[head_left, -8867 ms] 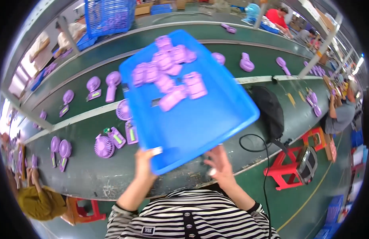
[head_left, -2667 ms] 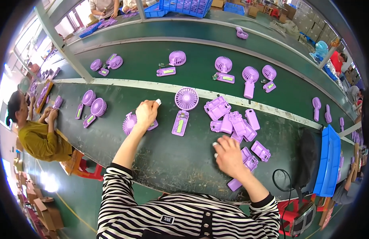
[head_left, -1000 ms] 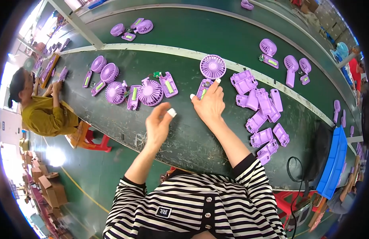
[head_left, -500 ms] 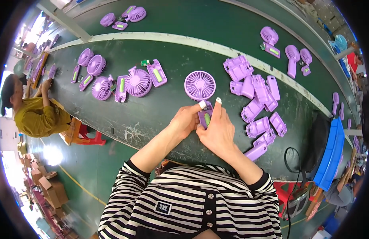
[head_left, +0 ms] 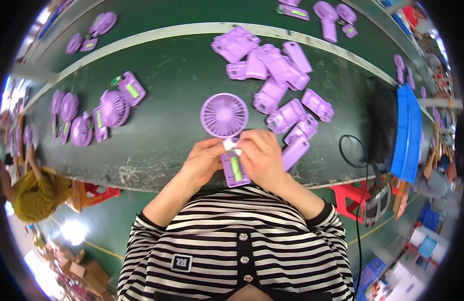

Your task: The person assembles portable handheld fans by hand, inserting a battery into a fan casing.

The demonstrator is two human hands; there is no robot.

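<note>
Holding the handle point(head_left: 229, 173) at its upper end, just below the frame's centre, with left hand point(head_left: 204, 156) nearly closed around its edge. Curling the fingers of right hand point(head_left: 262, 155) over the same spot, too covered to tell their hold. Facing a fan head point(head_left: 224, 115) just above, shells point(head_left: 270, 94) at upper right of centre, fans point(head_left: 114, 108) at the left and a tray point(head_left: 407, 135) at the right edge.

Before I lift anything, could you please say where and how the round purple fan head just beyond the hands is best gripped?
I would take the fan head by its outer rim, from the left, with the left hand. It lies slatted face up, left edge exposed; the open handle is at its near side, loose casings to its right.
</note>
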